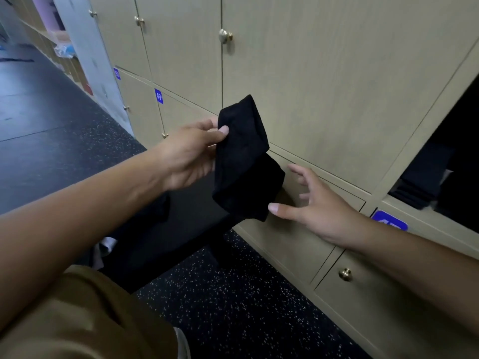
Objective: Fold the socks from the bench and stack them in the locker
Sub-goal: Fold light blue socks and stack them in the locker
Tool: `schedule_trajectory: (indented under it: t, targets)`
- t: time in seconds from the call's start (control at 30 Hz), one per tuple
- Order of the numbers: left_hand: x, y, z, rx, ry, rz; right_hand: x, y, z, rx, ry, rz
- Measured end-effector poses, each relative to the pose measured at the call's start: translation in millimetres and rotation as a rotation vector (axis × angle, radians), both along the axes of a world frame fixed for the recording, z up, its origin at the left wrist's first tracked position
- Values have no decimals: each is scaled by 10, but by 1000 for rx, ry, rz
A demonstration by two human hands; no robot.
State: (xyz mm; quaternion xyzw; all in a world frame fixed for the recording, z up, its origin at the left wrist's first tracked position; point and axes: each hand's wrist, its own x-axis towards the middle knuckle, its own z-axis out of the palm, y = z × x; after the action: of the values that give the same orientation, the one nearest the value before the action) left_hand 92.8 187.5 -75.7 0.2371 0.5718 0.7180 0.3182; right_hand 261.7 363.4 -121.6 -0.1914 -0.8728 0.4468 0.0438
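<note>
Black knitted sock (242,151): folded over, hanging in the air in front of the beige wooden locker doors (324,86), above the far end of the black padded bench (166,229).

Left hand (191,154): thumb and fingers pinching the sock's upper left edge.

Right hand (315,206): fingers spread and apart, holding nothing; thumb tip just beside the sock's lower edge, contact unclear.

Open locker compartment (440,161): far right, dark inside, with a low stack of dark folded items (417,187).

More dark cloth (162,206): lying on the bench, left of the held sock, blurred.

Round brass knobs (225,36): on the closed doors.

Blue number plates (159,96): one reads 49.

Black speckled rubber floor (233,307): below the bench.
</note>
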Motion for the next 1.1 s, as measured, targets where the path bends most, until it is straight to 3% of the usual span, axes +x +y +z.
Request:
schedule_trajectory:
  t: [0.17, 0.27, 0.47, 0.6, 0.73, 0.87, 1.1]
  targets:
    - [83, 67, 29, 97, -154, -151, 29, 80, 74, -263, -116, 22]
    - [112, 110, 43, 144, -249, -203, 47, 79, 20, -557, -202, 57]
    - [209, 205, 57, 231, -437, -237, 26, 120, 82, -822, -44, 73]
    - [247, 252, 62, 238, -477, -225, 66, 111, 142, -841, 50, 15]
    - [227, 241, 48, 236, -600, -148, 137, 135, 308, -838, 180, -178]
    - [346, 173, 83, 178, -540, -114, 306, 221, 463, -680, 268, -382]
    - [418, 199, 109, -166, -417, -137, 529, 374, 496, -399, 292, -557]
